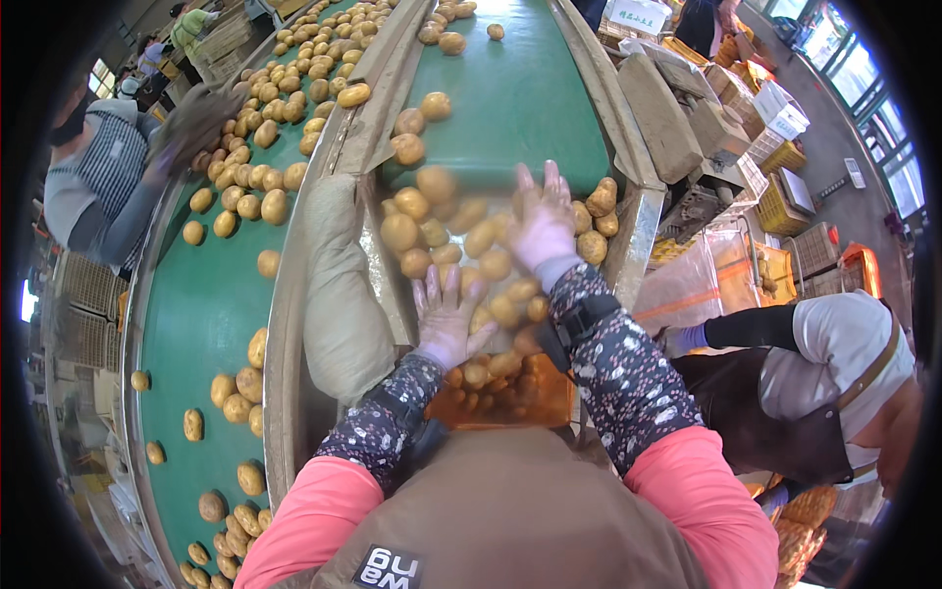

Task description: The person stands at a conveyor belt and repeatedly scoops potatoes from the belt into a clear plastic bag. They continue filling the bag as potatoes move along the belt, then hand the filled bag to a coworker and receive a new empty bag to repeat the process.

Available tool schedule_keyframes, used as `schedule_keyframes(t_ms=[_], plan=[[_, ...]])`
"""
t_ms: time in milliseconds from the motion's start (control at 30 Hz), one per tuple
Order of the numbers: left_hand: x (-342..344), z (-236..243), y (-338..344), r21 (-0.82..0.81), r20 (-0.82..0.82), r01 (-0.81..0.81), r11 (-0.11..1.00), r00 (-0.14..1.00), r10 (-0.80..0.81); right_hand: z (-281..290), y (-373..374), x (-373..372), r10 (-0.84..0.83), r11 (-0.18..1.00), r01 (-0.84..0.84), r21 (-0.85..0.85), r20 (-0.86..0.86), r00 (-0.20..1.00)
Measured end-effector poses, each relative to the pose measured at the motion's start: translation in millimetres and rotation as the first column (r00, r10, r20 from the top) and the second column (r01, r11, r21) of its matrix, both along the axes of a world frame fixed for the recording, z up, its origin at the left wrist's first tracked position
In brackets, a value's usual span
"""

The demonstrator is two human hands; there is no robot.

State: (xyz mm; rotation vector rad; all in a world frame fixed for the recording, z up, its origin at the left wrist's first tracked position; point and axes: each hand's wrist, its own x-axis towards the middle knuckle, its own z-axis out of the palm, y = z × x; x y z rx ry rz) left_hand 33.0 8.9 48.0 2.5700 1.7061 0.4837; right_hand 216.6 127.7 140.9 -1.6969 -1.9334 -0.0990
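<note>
My left hand [446, 319], in a pale glove, lies flat with fingers spread on a heap of yellow-brown potatoes [461, 245] at the near end of a green conveyor belt [520, 108]. Farther out, my right hand [542, 224], also gloved, reaches with fingers apart over the same heap. Neither hand grips anything that I can see. Below my wrists, potatoes fill an orange crate [520, 398]. Patterned sleeve covers and pink sleeves cover both forearms.
A second green belt [196, 324] on the left carries many potatoes. A padded grey cushion [339, 285] lies on the metal divider between belts. One person stands at far left [103, 182], another bends at right [814, 383]. Crates and boxes [775, 118] stand at upper right.
</note>
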Motion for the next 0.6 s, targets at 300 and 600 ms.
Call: schedule_keyframes(t_ms=[300, 600], plan=[[-6, 8, 3, -0.173, 0.139, 0.208, 0.963, 0.973, -0.185, -23, -9, 7, 0.028, 0.949, -0.065, -0.31, -0.123, 0.992], [-9, 5, 20, -0.002, -0.02, 0.465, 0.885, 0.885, -0.465, -13, -7, 33, -0.465, 0.716, -0.698, -0.006, -0.75, -0.471]])
